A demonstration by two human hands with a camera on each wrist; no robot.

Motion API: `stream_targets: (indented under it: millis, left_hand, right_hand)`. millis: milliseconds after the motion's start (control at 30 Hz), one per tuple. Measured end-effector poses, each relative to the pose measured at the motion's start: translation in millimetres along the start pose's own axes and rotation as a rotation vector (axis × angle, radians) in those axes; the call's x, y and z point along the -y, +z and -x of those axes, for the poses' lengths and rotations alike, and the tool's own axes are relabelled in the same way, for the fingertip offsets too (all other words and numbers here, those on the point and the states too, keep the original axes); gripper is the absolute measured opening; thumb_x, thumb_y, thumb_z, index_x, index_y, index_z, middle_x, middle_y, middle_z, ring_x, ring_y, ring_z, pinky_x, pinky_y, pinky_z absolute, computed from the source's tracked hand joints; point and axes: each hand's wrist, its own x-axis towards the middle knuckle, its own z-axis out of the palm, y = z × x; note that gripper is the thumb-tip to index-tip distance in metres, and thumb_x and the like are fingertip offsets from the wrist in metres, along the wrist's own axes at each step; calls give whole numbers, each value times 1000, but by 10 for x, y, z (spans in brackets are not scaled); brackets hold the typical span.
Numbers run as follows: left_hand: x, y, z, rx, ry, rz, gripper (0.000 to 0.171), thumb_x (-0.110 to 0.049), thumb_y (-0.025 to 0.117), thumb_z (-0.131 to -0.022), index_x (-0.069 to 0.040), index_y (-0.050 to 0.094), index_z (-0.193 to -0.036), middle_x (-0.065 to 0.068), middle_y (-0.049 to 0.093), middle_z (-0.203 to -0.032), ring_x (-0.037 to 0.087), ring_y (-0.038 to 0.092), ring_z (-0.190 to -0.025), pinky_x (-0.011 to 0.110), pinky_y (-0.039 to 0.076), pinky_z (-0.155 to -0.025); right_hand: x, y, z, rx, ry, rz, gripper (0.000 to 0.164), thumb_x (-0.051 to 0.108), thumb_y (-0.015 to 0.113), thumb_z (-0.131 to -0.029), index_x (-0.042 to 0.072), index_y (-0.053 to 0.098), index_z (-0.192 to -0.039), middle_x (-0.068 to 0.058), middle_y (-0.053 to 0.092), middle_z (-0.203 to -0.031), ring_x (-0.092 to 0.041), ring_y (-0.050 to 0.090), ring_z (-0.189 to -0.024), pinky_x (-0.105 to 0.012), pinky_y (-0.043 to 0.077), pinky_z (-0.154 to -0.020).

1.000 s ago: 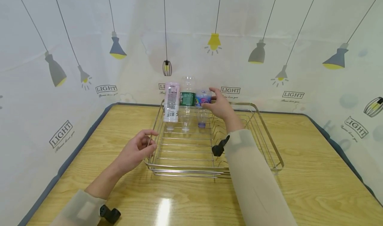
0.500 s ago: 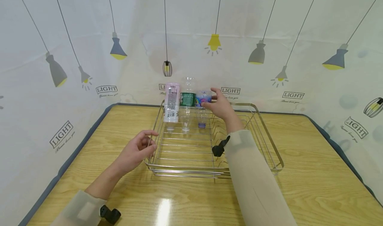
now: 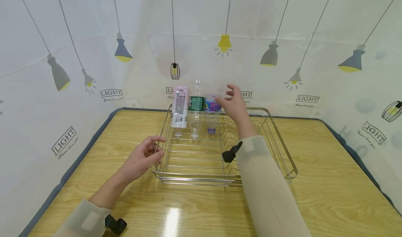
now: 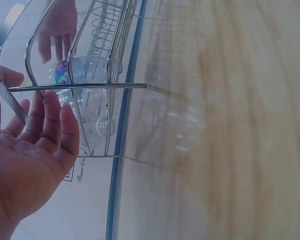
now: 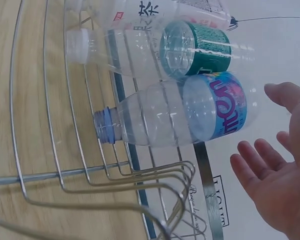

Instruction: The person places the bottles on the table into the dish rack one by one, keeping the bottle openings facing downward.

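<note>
Three empty plastic bottles stand neck-down in the back left of a wire dish rack [image 3: 201, 177]. The leftmost bottle [image 3: 180, 102] has a pink and white wrap, and the middle bottle [image 3: 196, 104] a green label. On the right is a shorter clear bottle [image 3: 213, 106] with a blue-purple label and neck ring. My right hand [image 3: 235, 106] is spread beside its base; the right wrist view shows a gap between fingers and bottle [image 5: 225, 107]. At the rack's left side, my left hand [image 3: 141, 160] has loosely bent fingers and holds nothing; whether it touches the wire is unclear.
The rack sits on a wood-grain table [image 3: 194, 212]. Bent wire dividers [image 3: 230, 135] run along its right part. A pale curtain [image 3: 201, 48] printed with lamps hangs behind and at both sides. A black wrist camera [image 3: 230, 155] is strapped to the right sleeve.
My right hand has let go of the blue-labelled bottle and moved slightly up and right. The bottle stays where it was. My left hand has kept still.
</note>
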Motion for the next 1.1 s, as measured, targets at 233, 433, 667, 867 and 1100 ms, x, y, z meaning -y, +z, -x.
stream_targets:
  millis: [233, 433, 667, 867, 1100]
  left_hand:
    - [16, -5, 31, 5, -5, 3, 47, -9, 63, -110, 4, 47, -152, 10, 62, -104, 13, 62, -85, 27, 58, -74]
    - [27, -13, 41, 5, 8, 10, 49, -9, 63, -110, 5, 45, -153, 10, 62, -105, 13, 62, -85, 26, 57, -74]
    - [37, -40, 42, 1, 16, -9, 48, -10, 63, -110, 3, 47, -152, 12, 61, -109, 14, 62, -85, 26, 57, -73]
    - [19, -74, 64, -34, -15, -205, 48, -24, 66, -111, -8, 53, -154, 20, 56, -141, 23, 59, -98, 31, 54, -76]
    - [-177, -120, 9, -107, 50, -406, 54, -29, 66, -111, -9, 50, -159, 20, 47, -156, 36, 61, -128, 46, 56, -98]
  right_hand:
    - [193, -36, 107, -73, -58, -130, 76, 39, 74, -105, 22, 37, -169, -12, 47, -167, -29, 51, -152, -52, 49, -121]
    - [488, -177, 265, -108, -168, -186, 66, 42, 73, -106, 23, 47, -163, -9, 54, -161, -26, 55, -145, -51, 50, -120]
    - [786, -436, 516, -58, -268, -91, 62, 42, 69, -107, 25, 47, -163, -5, 56, -158, -23, 58, -138, -44, 51, -117]
    - [843, -732, 781, 22, -307, 114, 65, 44, 67, -109, 25, 43, -166, -5, 55, -161, -26, 58, -143, -51, 49, -121]
    - [662, -1063, 1039, 150, -356, 445, 74, 44, 64, -111, 19, 33, -173, -14, 43, -172, -40, 46, -155, -64, 41, -125]
